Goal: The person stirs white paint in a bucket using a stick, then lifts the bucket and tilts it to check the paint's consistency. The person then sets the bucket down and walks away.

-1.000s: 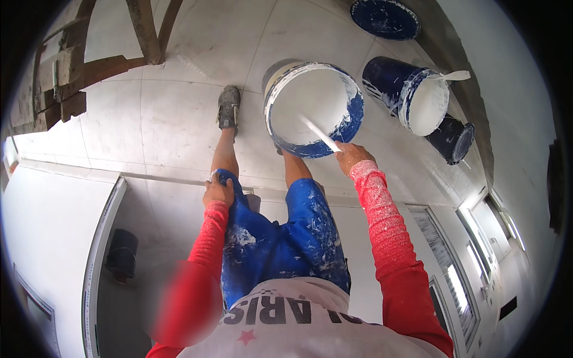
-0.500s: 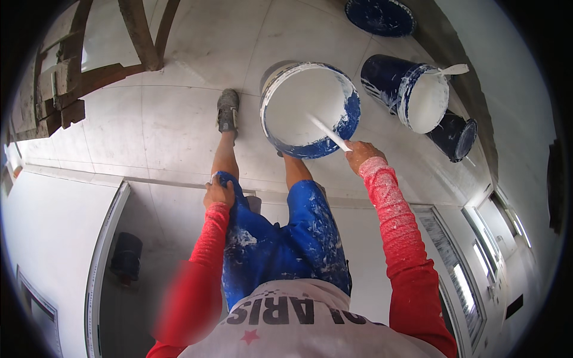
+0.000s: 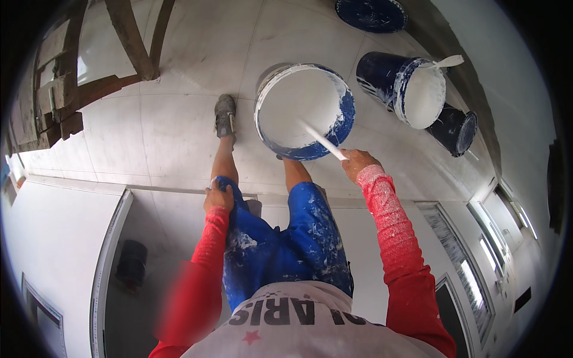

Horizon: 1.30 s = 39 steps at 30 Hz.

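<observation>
Item under inspection: a white stick (image 3: 321, 141), held by the right grip (image 3: 360, 163), which is closed around its near end. From the grip it runs up and leftward over the near rim of the large bucket (image 3: 345, 116), its far end meeting the white mixture (image 3: 289, 104) inside.

Risks, as judged: a hard sweep of the stick could throw mixture over the rim. The hold is at the very end, so a thick patch could twist the stick out of the fingers. Sideways leverage against the wall could rock the bucket, as neither hand steadies it.

Condition of the stick: pale, slim and straight; the tip merges with the mixture, so its shape cannot be told. The bucket is blue inside, its rim and wall crusted with white smears.

The left grip (image 3: 218, 196), left of and below the right, rests over the leg at the hem of paint-spotted blue shorts (image 3: 280, 244); no tool shows in it, and whether it pinches the cloth cannot be told.

Beyond the right grip, up and to the right, is a dark blue bucket (image 3: 379, 77) with white contents and a white-coated tool (image 3: 449, 61) across its rim. Just beside it is a smaller dark container (image 3: 456, 131); farther up, a round dark blue piece (image 3: 371, 14).
</observation>
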Each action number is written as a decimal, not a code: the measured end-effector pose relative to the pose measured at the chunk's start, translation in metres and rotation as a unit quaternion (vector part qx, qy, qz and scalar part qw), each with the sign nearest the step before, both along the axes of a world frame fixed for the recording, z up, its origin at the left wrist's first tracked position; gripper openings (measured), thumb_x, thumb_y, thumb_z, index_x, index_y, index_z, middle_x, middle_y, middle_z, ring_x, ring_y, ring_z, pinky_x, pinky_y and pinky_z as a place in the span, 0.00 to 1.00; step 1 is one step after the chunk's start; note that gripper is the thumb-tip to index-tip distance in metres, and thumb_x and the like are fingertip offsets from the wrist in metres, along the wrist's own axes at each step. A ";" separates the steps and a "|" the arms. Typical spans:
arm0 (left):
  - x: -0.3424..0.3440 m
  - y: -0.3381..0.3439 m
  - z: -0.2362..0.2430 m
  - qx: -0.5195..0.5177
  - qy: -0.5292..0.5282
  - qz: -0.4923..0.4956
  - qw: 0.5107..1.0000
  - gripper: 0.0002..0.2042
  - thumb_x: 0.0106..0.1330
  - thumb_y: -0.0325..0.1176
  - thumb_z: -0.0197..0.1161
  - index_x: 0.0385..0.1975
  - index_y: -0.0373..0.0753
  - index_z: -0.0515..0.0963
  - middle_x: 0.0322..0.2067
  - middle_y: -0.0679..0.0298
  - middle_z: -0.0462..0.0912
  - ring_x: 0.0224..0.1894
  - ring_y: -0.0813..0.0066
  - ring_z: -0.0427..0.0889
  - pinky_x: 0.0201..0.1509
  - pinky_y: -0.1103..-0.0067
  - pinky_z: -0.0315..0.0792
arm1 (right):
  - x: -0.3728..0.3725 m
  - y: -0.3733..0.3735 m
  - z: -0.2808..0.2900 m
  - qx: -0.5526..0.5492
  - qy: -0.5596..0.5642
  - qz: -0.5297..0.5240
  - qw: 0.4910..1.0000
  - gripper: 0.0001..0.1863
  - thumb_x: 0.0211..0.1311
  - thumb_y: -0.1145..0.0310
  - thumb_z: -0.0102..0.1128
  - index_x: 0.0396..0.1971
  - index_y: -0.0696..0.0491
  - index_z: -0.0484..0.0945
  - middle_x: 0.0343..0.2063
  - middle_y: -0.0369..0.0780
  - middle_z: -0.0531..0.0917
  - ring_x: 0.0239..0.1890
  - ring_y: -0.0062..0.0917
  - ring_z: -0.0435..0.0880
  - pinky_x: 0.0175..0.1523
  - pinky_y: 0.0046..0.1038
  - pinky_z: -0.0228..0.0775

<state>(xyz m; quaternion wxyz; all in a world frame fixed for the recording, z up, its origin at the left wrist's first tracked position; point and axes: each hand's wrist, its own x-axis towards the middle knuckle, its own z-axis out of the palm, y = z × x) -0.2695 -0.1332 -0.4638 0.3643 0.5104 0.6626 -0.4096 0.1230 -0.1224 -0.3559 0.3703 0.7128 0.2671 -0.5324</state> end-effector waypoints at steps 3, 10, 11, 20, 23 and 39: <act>-0.001 0.001 -0.001 0.000 -0.003 -0.002 1.000 0.30 0.64 0.52 0.55 0.65 0.46 0.65 0.56 0.45 0.72 0.50 0.44 0.80 0.55 0.59 0.74 | 0.001 -0.005 -0.001 0.033 -0.014 -0.022 0.999 0.21 0.69 0.60 0.48 0.61 0.38 0.73 0.51 0.39 0.82 0.52 0.36 0.82 0.58 0.36 0.74; 0.003 0.000 -0.003 0.005 -0.008 -0.014 1.000 0.30 0.63 0.52 0.55 0.64 0.47 0.66 0.55 0.45 0.73 0.50 0.43 0.80 0.55 0.59 0.75 | 0.008 0.002 -0.010 0.034 -0.004 -0.058 0.998 0.22 0.70 0.59 0.50 0.63 0.40 0.72 0.52 0.41 0.81 0.52 0.36 0.81 0.60 0.35 0.72; 0.003 -0.001 -0.004 0.003 -0.008 -0.020 1.000 0.30 0.63 0.52 0.55 0.64 0.47 0.66 0.55 0.45 0.73 0.50 0.43 0.80 0.55 0.59 0.75 | 0.009 -0.004 -0.012 0.054 -0.007 -0.065 0.996 0.22 0.69 0.59 0.50 0.63 0.40 0.72 0.52 0.41 0.82 0.52 0.36 0.81 0.60 0.36 0.72; 0.006 -0.004 -0.005 0.007 -0.003 -0.034 0.999 0.31 0.63 0.52 0.55 0.65 0.47 0.66 0.54 0.45 0.73 0.50 0.43 0.80 0.55 0.59 0.75 | 0.011 -0.028 -0.026 0.080 0.020 -0.089 0.993 0.23 0.69 0.59 0.49 0.63 0.41 0.72 0.55 0.41 0.80 0.54 0.37 0.80 0.60 0.37 0.73; 0.004 -0.004 -0.002 0.007 0.004 -0.030 1.000 0.31 0.63 0.52 0.56 0.65 0.47 0.66 0.54 0.45 0.73 0.50 0.44 0.80 0.55 0.60 0.74 | 0.009 -0.025 -0.024 0.044 0.044 -0.102 0.993 0.23 0.69 0.58 0.49 0.62 0.41 0.72 0.55 0.41 0.79 0.55 0.37 0.80 0.61 0.37 0.72; 0.009 -0.003 -0.004 0.004 0.001 -0.019 1.000 0.31 0.62 0.52 0.56 0.64 0.46 0.67 0.54 0.45 0.73 0.50 0.44 0.80 0.55 0.60 0.75 | 0.005 -0.032 -0.030 0.082 0.012 -0.142 0.986 0.23 0.68 0.58 0.50 0.62 0.40 0.72 0.54 0.42 0.80 0.55 0.37 0.80 0.61 0.37 0.72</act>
